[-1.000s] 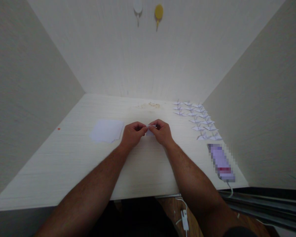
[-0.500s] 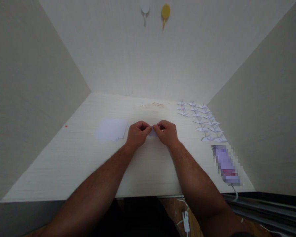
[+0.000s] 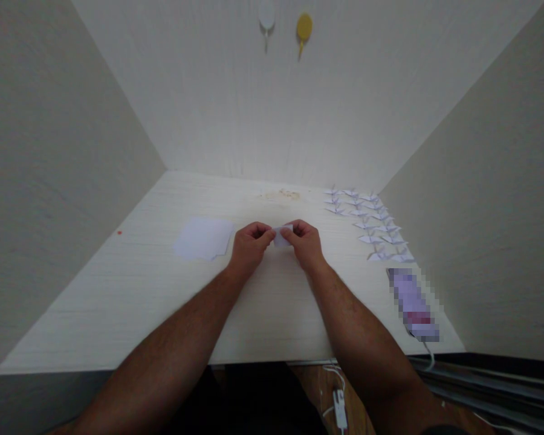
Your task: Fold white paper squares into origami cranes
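Observation:
Between my two hands is a small piece of folded white paper (image 3: 280,237), held just above the table or resting on it; which of these I cannot tell. My left hand (image 3: 252,243) pinches its left edge between thumb and fingers. On the other side my right hand (image 3: 304,241) grips it, the thumb lying across its face. The finer folds are too small to make out. Left of my left hand lies a stack of white paper sheets (image 3: 204,237), slightly fanned at its lower corner.
Several white paper cranes (image 3: 367,223) stand in rows at the table's back right. A blurred-out phone-like device (image 3: 412,305) with a white cable lies nearer the front. Walls close in the table (image 3: 118,302). A yellow hook (image 3: 304,27) and a white hook (image 3: 267,15) hang above.
More of the folded paper now shows between my hands, and its upper right corner has come into view by my right thumb. The camera view has shifted slightly.

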`<state>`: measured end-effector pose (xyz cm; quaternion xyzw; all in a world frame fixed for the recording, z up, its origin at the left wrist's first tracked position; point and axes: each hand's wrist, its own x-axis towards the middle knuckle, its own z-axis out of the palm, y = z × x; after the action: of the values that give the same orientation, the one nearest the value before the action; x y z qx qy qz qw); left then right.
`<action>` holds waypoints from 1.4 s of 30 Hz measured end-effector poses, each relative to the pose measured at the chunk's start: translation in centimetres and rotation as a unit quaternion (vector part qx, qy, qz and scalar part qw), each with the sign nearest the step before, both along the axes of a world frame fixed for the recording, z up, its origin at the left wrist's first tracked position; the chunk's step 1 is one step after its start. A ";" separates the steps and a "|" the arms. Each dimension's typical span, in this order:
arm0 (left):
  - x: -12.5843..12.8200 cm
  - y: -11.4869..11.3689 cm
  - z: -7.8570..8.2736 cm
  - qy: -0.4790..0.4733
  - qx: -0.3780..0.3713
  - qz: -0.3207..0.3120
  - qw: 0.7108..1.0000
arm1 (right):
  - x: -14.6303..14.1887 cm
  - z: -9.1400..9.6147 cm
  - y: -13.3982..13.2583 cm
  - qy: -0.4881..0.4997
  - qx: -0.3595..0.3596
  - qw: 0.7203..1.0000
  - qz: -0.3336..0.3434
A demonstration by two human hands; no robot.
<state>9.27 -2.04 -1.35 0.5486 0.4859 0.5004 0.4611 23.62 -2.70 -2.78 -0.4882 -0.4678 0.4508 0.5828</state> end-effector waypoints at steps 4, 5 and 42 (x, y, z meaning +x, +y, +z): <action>0.0 0.0 0.0 -0.009 -0.011 0.009 1.000 | 0.0 0.3 -0.1 -0.039 -0.008 0.999 -0.023; 0.0 0.0 0.0 -0.013 -0.014 0.010 1.000 | 0.0 0.4 -0.1 -0.047 -0.008 0.998 -0.029; 0.2 0.7 -1.2 -0.079 -0.041 0.049 0.995 | 0.3 0.0 0.0 -0.113 -0.049 0.991 -0.044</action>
<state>9.51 -1.38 -2.57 0.4636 0.4942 0.5437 0.4952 23.91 -2.67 -2.78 -0.5839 -0.4865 0.3889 0.5206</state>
